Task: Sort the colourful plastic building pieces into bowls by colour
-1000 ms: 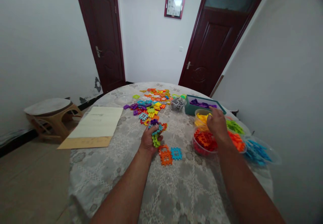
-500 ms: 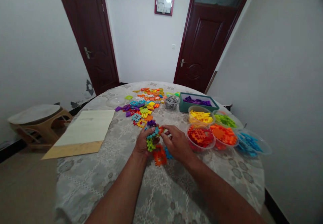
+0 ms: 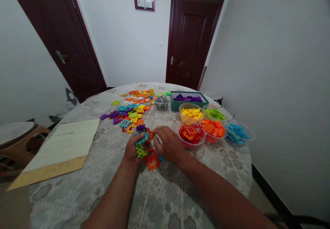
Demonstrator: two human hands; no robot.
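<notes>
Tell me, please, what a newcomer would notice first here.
Mid-table, the left hand and right hand meet on a cluster of bright tiles. To their right stand clear bowls of tiles sorted by colour; beyond the hands, a loose pile of mixed tiles sprawls on the table.

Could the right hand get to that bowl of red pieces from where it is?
Probably yes. The right hand rests just beside the bowl of red pieces, and nothing stands between them, though its fingers are on the block cluster that the left hand holds.
</notes>
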